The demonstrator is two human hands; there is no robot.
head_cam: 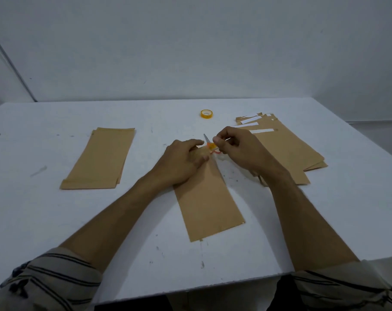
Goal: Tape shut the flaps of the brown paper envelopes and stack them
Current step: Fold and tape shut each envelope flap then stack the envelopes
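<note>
Striped sleeves (51,277); left hand (181,162) flat on envelope (208,203), right hand (237,149) tight around scissors (206,138), tape roll (206,113) beyond.

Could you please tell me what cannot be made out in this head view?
- Head view, middle envelope: far end covered by the left hand, so the flap is unseen.
- Head view, scissors: handles hidden between the hands; whether the right hand holds them is unclear.
- Head view, left stack and right pile: envelopes overlap, count unclear.
</note>
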